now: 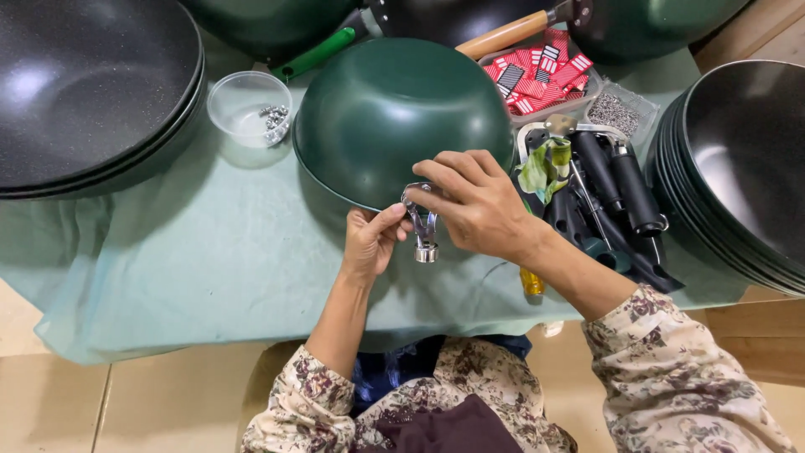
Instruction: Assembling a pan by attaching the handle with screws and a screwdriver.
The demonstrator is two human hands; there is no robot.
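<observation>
Both grips pinch metal bracket (422, 225) at wok (394, 113) rim.

Upturned pan (394, 113): dark green. Desk cloth (168, 268): pale green. Stacked pans (84, 84), left edge: speckled black. Packets (537, 75), far edge: red, white-striped. Bracket (422, 222): silver. Sleeves (671, 369): cream floral.

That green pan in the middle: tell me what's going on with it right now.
A person in floral sleeves holds a metal handle bracket against the rim of an upturned green pan on a green cloth-covered table. The left hand pinches the bracket from below; the right hand steadies it from above. Black handles lie to the right, a clear cup of small metal parts to the left, and stacked black pans sit at the table's right edge.
</observation>
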